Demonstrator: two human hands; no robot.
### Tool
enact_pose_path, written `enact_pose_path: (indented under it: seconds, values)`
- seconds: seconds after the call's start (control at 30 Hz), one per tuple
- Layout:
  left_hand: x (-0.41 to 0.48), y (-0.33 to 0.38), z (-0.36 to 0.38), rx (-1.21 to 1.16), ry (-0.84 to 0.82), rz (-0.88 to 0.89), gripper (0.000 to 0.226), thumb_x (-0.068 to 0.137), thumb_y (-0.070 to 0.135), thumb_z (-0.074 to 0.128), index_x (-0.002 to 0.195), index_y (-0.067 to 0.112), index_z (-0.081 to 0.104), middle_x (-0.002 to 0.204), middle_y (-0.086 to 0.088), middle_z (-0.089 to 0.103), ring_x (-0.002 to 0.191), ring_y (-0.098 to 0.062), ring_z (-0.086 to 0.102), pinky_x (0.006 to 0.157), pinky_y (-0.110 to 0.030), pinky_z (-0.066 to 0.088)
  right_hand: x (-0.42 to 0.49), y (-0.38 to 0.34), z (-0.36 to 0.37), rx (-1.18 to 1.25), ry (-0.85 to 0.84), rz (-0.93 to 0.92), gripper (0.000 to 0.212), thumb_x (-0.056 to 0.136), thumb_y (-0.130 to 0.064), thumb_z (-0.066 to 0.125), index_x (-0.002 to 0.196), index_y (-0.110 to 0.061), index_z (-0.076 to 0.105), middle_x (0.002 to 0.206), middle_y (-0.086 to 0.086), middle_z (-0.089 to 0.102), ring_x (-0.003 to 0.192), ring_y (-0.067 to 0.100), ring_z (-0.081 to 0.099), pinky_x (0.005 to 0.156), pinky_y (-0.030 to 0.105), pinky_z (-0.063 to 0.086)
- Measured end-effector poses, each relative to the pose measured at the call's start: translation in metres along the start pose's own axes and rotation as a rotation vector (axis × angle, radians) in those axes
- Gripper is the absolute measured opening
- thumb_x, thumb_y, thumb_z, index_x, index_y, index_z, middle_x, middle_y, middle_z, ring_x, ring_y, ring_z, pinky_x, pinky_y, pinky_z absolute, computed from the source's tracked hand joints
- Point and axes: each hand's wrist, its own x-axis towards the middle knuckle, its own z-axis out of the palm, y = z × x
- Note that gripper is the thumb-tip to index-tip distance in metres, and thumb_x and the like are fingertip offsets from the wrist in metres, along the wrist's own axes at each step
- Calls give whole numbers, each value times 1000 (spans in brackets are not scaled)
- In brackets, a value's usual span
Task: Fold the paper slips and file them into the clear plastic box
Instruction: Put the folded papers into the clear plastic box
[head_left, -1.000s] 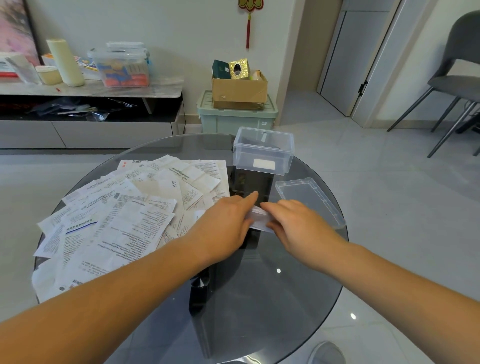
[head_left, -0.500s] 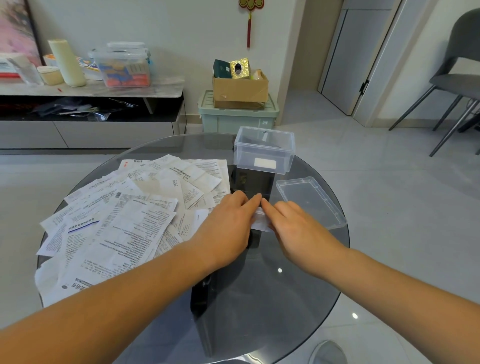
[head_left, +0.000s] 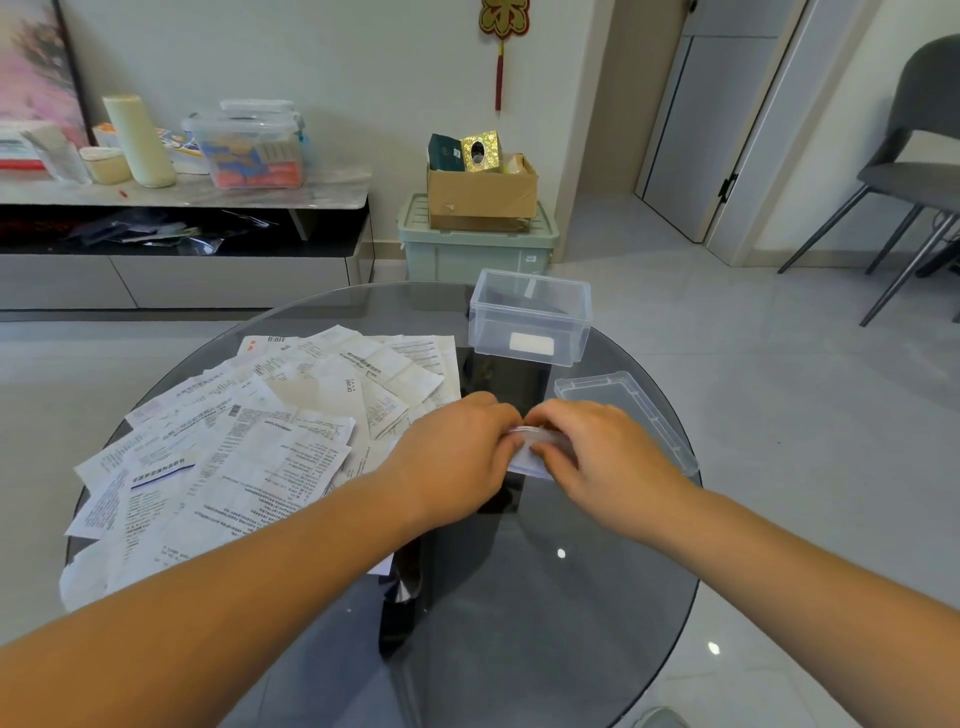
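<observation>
Right, fingertips first: both sets are curled in and pinching one small paper slip (head_left: 527, 464) between them, the left hand (head_left: 457, 447) on its left end and the right hand (head_left: 608, 452) on its right. They're working low over the dark middle of the glass table (head_left: 545, 597). It looks like a fold being creased, though the hands hide most of the sheet. Thin, light, floppy stuff, this — it'll crumple or tear if yanked, so take it by the edges and press the crease flat with the pads. Out to the left, the heap of unfolded slips (head_left: 249, 447) fans across the table. Just right of the hands lies the lid (head_left: 628, 415). Beyond it, at the far edge, the clear plastic box (head_left: 530, 312) stands open — the white patch low on its near wall could be a slip or a label, can't tell.
</observation>
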Motion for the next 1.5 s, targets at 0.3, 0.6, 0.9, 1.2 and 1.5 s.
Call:
enact_pose_path:
  seconds: [0.3, 0.6, 0.9, 1.2, 1.5]
  values:
    - [79, -19, -59, -129, 97, -25, 19, 92, 41, 67, 95, 23, 73, 85, 10, 66, 79, -6, 60, 71, -25, 48, 77, 11, -49, 248, 123, 244, 13, 86, -20, 66, 75, -27, 67, 67, -10, 63, 65, 6, 58, 57, 24, 44]
    - [150, -71, -61, -460, -21, -358, 59, 100, 63, 34, 140, 22, 51, 141, -1, 54, 123, -21, 52, 103, -41, 46, 156, 49, -60, 286, 257, 333, 13, 85, -23, 68, 72, -21, 69, 70, -5, 67, 70, 17, 64, 65, 31, 52]
    - [163, -90, -38, -732, 19, -454, 24, 105, 28, 46, 123, 21, 60, 113, -4, 61, 100, -19, 61, 71, -31, 62, 215, 67, -29, 261, -68, 448, 4, 84, -9, 76, 83, -13, 78, 83, 5, 72, 77, 27, 72, 71, 40, 63]
    - [166, -89, -26, -851, 61, -500, 25, 103, 17, 52, 123, 29, 60, 123, -6, 53, 99, -20, 59, 59, -27, 59, 217, 76, -17, 241, -203, 463, 10, 85, -8, 74, 85, -16, 80, 84, 3, 73, 76, 21, 72, 75, 31, 62]
    - [164, -83, -27, -869, 74, -536, 28, 103, 14, 51, 125, 29, 60, 123, -4, 52, 97, -21, 58, 66, -36, 64, 219, 80, -19, 191, -320, 479, 25, 86, -9, 55, 101, -3, 75, 109, 17, 70, 84, 27, 65, 91, 43, 56]
